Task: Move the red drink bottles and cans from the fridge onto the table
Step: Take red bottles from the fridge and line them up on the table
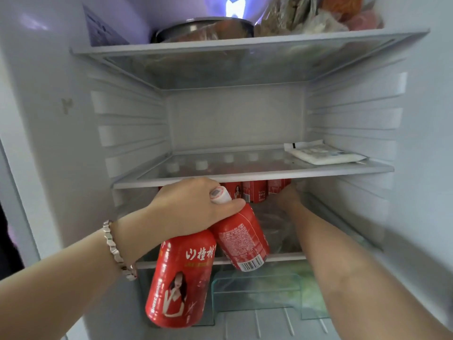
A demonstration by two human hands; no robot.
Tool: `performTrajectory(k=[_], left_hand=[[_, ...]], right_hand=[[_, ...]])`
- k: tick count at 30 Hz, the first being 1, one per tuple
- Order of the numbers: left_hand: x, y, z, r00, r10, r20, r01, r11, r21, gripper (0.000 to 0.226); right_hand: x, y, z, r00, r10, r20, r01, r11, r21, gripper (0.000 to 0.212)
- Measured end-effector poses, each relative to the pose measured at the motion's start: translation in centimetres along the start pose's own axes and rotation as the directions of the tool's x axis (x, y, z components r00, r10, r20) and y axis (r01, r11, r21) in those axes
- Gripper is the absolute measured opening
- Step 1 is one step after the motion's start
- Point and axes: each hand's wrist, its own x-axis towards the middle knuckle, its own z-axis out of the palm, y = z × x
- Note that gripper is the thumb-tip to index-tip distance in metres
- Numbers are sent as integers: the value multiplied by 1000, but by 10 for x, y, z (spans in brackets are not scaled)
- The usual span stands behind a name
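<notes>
Wearing a metal bracelet on the left wrist. Clamping the left hand round the necks of two red drink bottles at once, at the open front of the fridge. Hanging the near red bottle low and almost upright, and tilting the barcode red bottle off to the right, with its white cap poking out above the thumb. Probably bunching both in one grip to free the other hand. Pinching by the necks alone is looking loose, though, and risking a slip or a knock on the shelf edge.

Leaving more stock inside: a row of red bottles standing at the back under the glass shelf, with pale caps showing through the glass. Holding the right hand deep under that shelf, just beside the row's right end. Losing the fingers in blur and shadow, so not telling whether spread or closing on anything. Judging the step as gathering one more bottle, with the low shelf cramping any lift.

Storing a steel bowl and bagged food on the top shelf. Carrying a flat white packet at the right of the glass shelf, well apart from the bottles. Not showing any tabletop.
</notes>
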Motion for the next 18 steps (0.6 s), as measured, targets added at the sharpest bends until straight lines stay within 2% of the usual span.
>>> performTrajectory(k=[3, 8, 11, 14, 18], left_hand=[[1, -2, -2, 1000, -6, -15, 6, 999, 40, 38], [1, -2, -1, 1000, 1, -19, -1, 999, 33, 36], [1, -1, -3, 1000, 9, -17, -8, 999, 45, 37], [1, -1, -4, 999, 31, -29, -30, 998, 55, 37], [0, -1, -2, 997, 61, -36, -59, 997, 58, 39]], right_hand=[[46, 21, 15, 995, -27, -98, 30, 999, 29, 93], [-9, -6, -2, 987, -43, -154, 45, 999, 6, 79], [-46, -15, -14, 993, -62, -99, 55, 996, -66, 87], [-88, -15, -30, 997, -82, -6, 81, 992, -92, 110], [-142, -1, -43, 993, -115, 5, 115, 987, -115, 111]])
